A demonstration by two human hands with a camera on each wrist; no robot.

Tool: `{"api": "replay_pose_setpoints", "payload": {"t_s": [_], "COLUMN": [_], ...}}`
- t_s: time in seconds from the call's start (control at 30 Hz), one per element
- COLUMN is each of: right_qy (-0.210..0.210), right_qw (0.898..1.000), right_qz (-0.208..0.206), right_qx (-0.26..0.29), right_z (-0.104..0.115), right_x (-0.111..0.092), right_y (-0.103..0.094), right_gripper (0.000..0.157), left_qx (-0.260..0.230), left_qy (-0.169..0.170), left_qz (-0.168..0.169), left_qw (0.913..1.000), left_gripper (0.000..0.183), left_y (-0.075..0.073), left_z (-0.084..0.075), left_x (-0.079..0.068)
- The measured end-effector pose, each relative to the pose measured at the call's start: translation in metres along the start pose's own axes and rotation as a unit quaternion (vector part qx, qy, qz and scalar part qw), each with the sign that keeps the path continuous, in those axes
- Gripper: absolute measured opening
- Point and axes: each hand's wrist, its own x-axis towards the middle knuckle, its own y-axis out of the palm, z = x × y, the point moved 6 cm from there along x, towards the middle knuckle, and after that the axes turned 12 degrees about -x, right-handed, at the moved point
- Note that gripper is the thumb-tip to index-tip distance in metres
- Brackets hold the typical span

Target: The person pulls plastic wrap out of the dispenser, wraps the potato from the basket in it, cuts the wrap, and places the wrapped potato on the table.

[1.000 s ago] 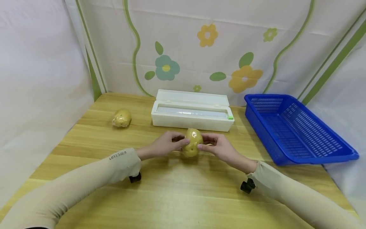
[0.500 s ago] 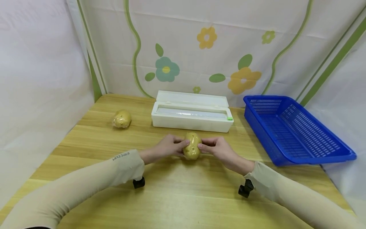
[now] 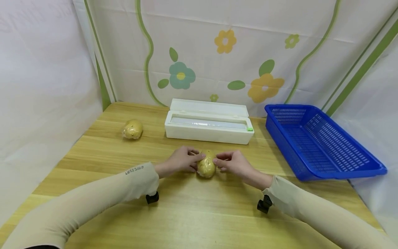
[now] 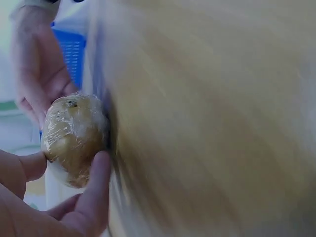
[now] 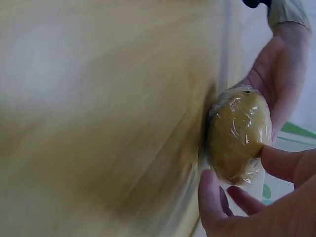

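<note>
A potato (image 3: pixel 206 166) wrapped in clear plastic film lies at the middle of the wooden table, between both hands. My left hand (image 3: pixel 180 161) pinches its left side, thumb on top and fingers lower down; the left wrist view shows thumb and forefinger against the wrapped potato (image 4: pixel 71 138). On the other side, my right hand (image 3: pixel 237 166) keeps its thumb at the potato, its fingers spread loosely. In the right wrist view those fingertips (image 5: pixel 209 180) stand just off the potato (image 5: pixel 239 133). Light glints on the film's wrinkles.
Behind the hands stands a white cling film box (image 3: pixel 209 133), its lid raised and a roll inside. Another wrapped potato (image 3: pixel 133 129) lies at the back left. A blue plastic basket (image 3: pixel 286 145) stands on the right, in front of a flowered curtain (image 3: pixel 199 52).
Both hands have brought the potato down and nearer to me, onto the table. The right hand's fingers have loosened from it. The box, basket and other potato stay put.
</note>
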Motion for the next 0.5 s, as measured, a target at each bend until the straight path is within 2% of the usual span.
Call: {"api": "replay_pose_setpoints", "payload": {"t_s": [0.1, 0.17, 0.23, 0.33, 0.5], "right_qy": [-0.067, -0.112, -0.15, -0.179, -0.176], "right_qw": [0.994, 0.987, 0.979, 0.973, 0.972], "right_qz": [-0.024, -0.026, -0.018, -0.003, -0.001], "right_qx": [-0.081, -0.116, -0.136, -0.147, -0.157], "right_z": [0.009, 0.009, 0.008, 0.006, 0.007], "right_x": [-0.001, 0.001, 0.002, 0.004, 0.007], "right_y": [-0.005, -0.006, -0.005, -0.003, -0.001], "right_gripper": [0.04, 0.045, 0.053, 0.064, 0.068], "left_qx": [0.067, 0.088, 0.1, 0.099, 0.136], "left_qy": [0.066, 0.1, 0.119, 0.125, 0.152], "left_qz": [0.017, 0.054, 0.088, 0.124, 0.136], "left_qw": [0.9954, 0.9896, 0.9839, 0.9793, 0.9696], "left_gripper": [0.058, 0.065, 0.072, 0.079, 0.074], "left_y": [-0.001, -0.001, -0.001, 0.002, 0.004], "left_z": [-0.006, -0.007, -0.008, -0.014, -0.024], "left_x": [0.0, -0.001, -0.003, -0.01, -0.015]}}
